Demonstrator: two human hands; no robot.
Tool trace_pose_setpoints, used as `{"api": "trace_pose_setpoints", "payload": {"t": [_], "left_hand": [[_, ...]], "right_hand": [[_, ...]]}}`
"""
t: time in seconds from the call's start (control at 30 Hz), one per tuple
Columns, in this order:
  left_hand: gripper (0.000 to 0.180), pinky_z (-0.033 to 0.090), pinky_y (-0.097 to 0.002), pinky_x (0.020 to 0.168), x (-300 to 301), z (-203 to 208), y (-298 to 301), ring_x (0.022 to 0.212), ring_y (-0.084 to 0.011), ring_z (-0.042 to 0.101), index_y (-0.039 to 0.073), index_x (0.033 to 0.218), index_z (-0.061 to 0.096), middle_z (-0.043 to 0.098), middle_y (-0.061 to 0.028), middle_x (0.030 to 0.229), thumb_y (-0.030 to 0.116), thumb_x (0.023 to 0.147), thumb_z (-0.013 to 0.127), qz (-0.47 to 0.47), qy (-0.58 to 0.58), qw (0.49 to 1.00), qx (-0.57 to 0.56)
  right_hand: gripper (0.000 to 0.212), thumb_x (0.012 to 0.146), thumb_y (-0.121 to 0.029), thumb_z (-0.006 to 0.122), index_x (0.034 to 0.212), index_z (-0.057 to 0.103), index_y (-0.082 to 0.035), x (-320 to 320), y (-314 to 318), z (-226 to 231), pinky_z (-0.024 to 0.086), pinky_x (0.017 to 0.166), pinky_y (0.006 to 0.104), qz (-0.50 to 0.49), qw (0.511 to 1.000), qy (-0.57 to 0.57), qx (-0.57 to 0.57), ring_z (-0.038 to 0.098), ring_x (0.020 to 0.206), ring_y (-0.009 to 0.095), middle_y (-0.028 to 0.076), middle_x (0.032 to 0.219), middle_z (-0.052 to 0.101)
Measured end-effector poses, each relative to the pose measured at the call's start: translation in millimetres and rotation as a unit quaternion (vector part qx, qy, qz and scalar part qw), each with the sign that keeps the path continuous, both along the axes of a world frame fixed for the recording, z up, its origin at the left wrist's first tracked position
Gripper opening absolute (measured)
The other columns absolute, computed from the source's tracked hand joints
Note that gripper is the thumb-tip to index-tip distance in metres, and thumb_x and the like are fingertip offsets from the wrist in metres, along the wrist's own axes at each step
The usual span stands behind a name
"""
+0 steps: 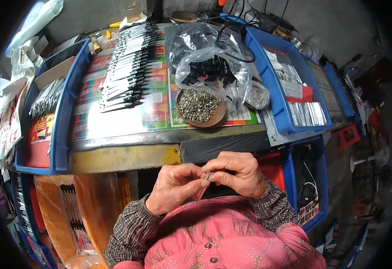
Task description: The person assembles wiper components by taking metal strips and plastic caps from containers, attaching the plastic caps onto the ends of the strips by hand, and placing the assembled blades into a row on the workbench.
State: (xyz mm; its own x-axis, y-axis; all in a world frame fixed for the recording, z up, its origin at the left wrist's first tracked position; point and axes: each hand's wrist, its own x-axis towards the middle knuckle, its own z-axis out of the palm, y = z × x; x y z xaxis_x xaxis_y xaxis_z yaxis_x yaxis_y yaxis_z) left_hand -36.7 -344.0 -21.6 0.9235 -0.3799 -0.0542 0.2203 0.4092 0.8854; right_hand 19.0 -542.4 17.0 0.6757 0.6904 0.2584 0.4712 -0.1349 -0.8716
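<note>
With left hand [174, 187] and right hand [241, 174] close together, pinching a small shiny piece [209, 175] between fingertips of both, near the desk [128, 158] edge; cannot tell its exact kind. Farther on the desk, can see round dish [218, 118] with small metal parts [198, 105], and leftward, long row of pen-like rods [128, 67].

My tabletop [126, 126], colourfully printed: long row of silver-and-black rods [126, 71], dish [219, 117] of small metal pieces [198, 106], plastic bag [196, 38] of black parts [209, 71].

Gap [158, 105]: rods [126, 67] left, bowl [217, 117] and bag [196, 49] right
</note>
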Motion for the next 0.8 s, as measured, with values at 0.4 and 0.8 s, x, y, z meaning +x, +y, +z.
{"api": "trace_pose_setpoints", "payload": {"t": [0.4,0.8], "left_hand": [[0.013,0.049,-0.0215,0.065,5.7,5.0,-12.8,0.074,-0.0075,0.06,-0.004,0.098,0.064,0.064,-0.0035,0.081,0.003,0.088,0.067,0.12,-0.122,0.972,0.161],[0.019,0.049,-0.032,0.058,12.8,0.3,-17.9,0.066,-0.0247,0.063,0.002,0.094,0.064,0.064,-0.0116,0.077,0.0,0.077,0.072,0.277,-0.277,0.854,0.343]], "right_hand": [[0.008,0.088,0.0,0.065,0.096,0.062,0.003,2.3,3.6,-16.4,0.052,0.059,0.0213,-0.037,0.99,0.091,0.105,0.063,0.068,0.009,0.006,0.088,0.063],[0.011,0.084,-0.002,0.07,0.092,0.065,0.004,16.4,13.2,-17.5,0.052,0.059,0.0246,-0.116,0.986,0.067,0.099,0.065,0.068,0.013,0.008,0.083,0.065]]}}
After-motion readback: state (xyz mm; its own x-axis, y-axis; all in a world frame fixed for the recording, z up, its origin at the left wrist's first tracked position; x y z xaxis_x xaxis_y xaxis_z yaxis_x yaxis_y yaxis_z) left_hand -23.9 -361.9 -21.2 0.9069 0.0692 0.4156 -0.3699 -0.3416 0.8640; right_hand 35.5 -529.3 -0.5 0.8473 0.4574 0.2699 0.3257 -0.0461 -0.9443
